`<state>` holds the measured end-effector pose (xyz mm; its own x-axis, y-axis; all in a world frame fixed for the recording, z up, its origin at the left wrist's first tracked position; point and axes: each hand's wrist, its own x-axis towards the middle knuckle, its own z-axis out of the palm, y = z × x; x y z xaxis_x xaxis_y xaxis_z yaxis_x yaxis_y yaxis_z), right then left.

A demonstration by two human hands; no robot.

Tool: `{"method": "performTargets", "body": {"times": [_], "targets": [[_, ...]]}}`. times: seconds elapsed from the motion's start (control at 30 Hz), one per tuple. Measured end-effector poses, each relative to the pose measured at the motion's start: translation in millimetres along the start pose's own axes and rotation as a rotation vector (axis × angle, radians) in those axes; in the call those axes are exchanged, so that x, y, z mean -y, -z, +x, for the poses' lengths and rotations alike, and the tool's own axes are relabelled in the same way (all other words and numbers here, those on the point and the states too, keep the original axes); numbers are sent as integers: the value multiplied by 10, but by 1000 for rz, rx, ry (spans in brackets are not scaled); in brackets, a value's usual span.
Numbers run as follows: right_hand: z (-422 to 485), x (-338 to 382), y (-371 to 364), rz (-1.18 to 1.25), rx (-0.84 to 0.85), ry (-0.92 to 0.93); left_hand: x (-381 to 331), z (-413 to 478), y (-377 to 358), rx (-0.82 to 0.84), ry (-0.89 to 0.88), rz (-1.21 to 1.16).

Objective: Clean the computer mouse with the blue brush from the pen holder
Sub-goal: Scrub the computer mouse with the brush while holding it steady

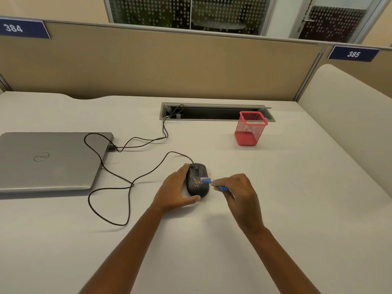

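A black wired computer mouse (201,188) lies on the white desk, with tan crumbs spread over its left top. My left hand (177,188) cups the mouse from the left, fingers along its side and thumb at its near end. My right hand (241,194) pinches a small blue brush (206,181), whose pale bristle end touches the crumbs on the mouse. Behind and to the right stands the red mesh pen holder (250,129), with nothing visible inside it.
A shut grey laptop (48,162) lies at the left. The black mouse cable (110,187) loops across the desk between laptop and mouse. A cable slot (214,112) opens at the desk's back, before a tan partition.
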<state>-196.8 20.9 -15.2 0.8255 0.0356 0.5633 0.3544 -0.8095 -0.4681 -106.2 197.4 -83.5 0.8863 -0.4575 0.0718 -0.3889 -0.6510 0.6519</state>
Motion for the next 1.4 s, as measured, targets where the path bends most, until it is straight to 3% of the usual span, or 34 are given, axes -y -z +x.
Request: {"method": "performTargets", "body": {"times": [0.13,0.37,0.57,0.67,0.9,1.2,1.4], "targets": [[126,63,-73,31,37,-50,-1,-21,-15,1,12,-1],[-88,76,17,-72,63,36,-14,-53,-12,-29,9,-5],[118,140,34,-68,-9,56,0,-52,-19,-26,5,-8],[174,166,-28,-89,48,50,-3,-63,-27,-35,9,-9],[-18,224,38,-145,164,225,-20,-106,-26,-68,-15,-11],[447,216,-48,-148,208,42,13,-93,-31,-50,-1,-6],[241,153,-25,-89,264,-25,11,-108,-20,-55,-20,-14]]}}
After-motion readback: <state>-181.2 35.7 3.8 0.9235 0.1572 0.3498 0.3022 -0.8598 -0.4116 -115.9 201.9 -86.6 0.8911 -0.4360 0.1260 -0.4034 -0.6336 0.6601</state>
